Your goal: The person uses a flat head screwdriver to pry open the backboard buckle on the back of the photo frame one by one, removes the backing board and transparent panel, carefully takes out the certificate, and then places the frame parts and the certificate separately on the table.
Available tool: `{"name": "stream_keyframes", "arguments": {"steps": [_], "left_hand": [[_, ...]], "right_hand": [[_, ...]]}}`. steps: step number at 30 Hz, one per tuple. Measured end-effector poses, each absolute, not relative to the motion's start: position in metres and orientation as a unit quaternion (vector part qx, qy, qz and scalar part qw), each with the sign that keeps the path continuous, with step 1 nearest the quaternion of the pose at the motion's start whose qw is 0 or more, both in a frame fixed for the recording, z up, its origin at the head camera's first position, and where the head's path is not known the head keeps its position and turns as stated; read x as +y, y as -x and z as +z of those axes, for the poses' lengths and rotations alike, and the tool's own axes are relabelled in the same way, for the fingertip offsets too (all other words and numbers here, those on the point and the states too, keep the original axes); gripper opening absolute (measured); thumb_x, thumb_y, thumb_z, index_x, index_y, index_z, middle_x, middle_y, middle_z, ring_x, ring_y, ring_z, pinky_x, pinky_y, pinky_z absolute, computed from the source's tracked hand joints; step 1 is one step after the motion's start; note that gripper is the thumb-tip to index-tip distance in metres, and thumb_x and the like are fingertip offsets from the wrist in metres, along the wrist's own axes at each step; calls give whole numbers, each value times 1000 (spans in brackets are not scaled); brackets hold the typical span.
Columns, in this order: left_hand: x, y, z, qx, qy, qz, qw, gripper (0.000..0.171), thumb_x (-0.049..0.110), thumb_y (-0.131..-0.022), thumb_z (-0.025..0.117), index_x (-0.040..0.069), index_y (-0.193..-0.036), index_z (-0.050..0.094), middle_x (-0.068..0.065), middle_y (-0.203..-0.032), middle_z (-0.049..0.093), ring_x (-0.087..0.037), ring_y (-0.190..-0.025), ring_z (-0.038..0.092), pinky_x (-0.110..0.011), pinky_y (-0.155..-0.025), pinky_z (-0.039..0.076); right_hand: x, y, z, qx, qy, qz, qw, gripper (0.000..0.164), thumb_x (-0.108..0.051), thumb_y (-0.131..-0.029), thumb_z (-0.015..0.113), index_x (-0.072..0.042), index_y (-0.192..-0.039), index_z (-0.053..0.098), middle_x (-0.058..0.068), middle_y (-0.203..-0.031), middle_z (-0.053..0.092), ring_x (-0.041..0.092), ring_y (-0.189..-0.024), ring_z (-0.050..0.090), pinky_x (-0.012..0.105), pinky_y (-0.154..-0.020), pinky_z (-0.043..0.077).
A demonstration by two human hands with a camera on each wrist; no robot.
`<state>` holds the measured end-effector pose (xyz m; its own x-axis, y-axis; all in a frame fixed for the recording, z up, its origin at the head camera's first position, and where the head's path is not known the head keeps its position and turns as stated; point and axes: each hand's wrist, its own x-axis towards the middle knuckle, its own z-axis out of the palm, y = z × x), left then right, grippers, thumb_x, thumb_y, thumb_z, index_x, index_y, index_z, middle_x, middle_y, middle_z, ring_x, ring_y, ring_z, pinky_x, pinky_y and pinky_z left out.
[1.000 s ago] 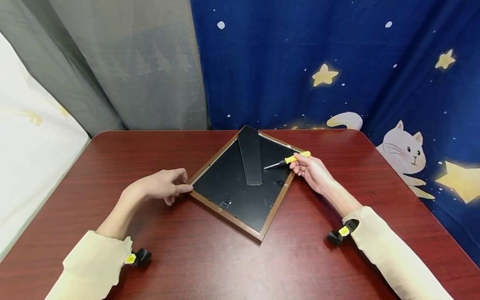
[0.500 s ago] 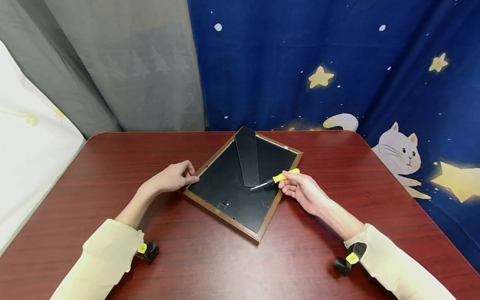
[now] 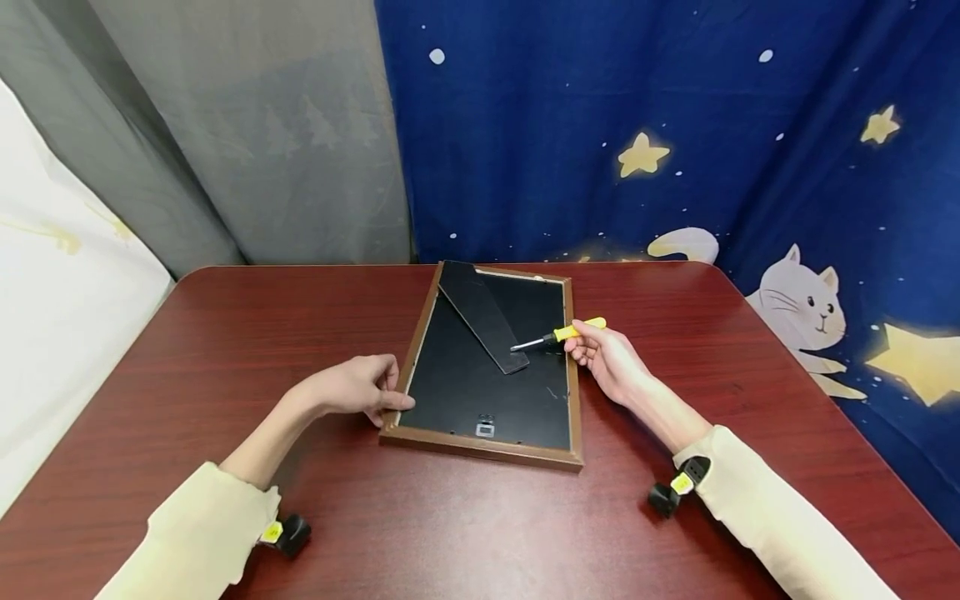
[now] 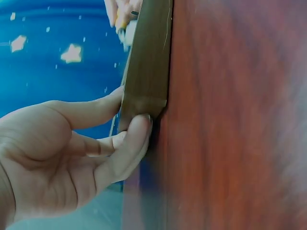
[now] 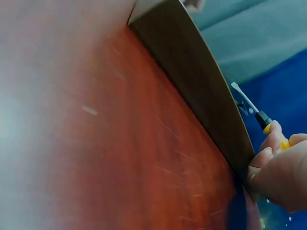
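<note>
A wooden picture frame (image 3: pixel 480 451) lies face down on the table, its black backing (image 3: pixel 457 375) upward. On the backing, a black stand leg (image 3: pixel 480 312) sits slantwise. My left hand (image 3: pixel 356 385) pinches the frame's near left corner, thumb on top and fingers against the outer side, as the left wrist view shows. My right hand (image 3: pixel 611 362) holds a yellow-handled flathead screwdriver (image 3: pixel 577 332), its metal tip pointing left above the stand leg. In the right wrist view, fingers of that hand (image 5: pixel 283 167) touch the frame's side.
The dark red wooden table (image 3: pixel 225 333) reaches back to a grey curtain (image 3: pixel 300 150) and a blue star-patterned curtain (image 3: pixel 525 125). A metal hanger (image 3: pixel 485 427) is on the backing near its front edge. White cloth (image 3: pixel 67 292) hangs at the left.
The picture frame has turned on the table, so its front edge now lies nearly level. My left hand moved nearer with its corner. The screwdriver first came nearer and left, then shifted slightly away.
</note>
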<state>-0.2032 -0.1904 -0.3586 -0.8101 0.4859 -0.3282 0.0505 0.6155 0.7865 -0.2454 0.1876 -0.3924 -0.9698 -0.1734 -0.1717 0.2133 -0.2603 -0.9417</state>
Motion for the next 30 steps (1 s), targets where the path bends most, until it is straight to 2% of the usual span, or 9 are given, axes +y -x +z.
{"name": "stream_keyframes", "arguments": {"steps": [5, 12, 16, 23, 30], "left_hand": [[-182, 196, -360, 857, -138, 420, 266, 31, 21, -97, 70, 1, -89, 48, -14, -76, 63, -21, -63, 70, -33, -69, 59], [-183, 209, -364, 878, -111, 430, 177, 28, 25, -103, 62, 0, -96, 51, -13, -73, 61, -18, -59, 67, -33, -65, 59], [-181, 223, -368, 885, -103, 428, 149, 28, 24, -103, 61, -1, -99, 50, -13, -72, 61, -18, -57, 68, -32, -64, 59], [-174, 243, -375, 896, -95, 413, 131, 26, 21, -102, 62, -1, -97, 49, -12, -67, 63, -17, -52, 67, -33, -58, 59], [-169, 251, -377, 902, -95, 401, 126, 24, 19, -101, 62, -1, -96, 49, -13, -69, 59, -19, -53, 68, -33, -56, 59]], "right_hand": [[190, 254, -392, 597, -17, -793, 122, 19, -17, -108, 47, -3, -102, 59, 1, -72, 63, 10, -66, 51, 21, -66, 37], [197, 230, -392, 613, 8, -775, 153, 22, -18, -109, 46, -4, -99, 61, 1, -74, 63, 11, -67, 53, 20, -64, 41], [199, 210, -391, 623, 19, -761, 181, 24, -19, -108, 48, -7, -95, 63, 0, -75, 65, 10, -67, 54, 19, -64, 42], [198, 184, -387, 650, 6, -733, 202, 19, -20, -107, 52, -8, -97, 64, -2, -77, 66, 8, -68, 54, 18, -65, 45], [197, 166, -380, 640, 8, -740, 207, 18, -20, -106, 54, -4, -100, 62, 0, -77, 68, 7, -66, 56, 17, -64, 48]]}}
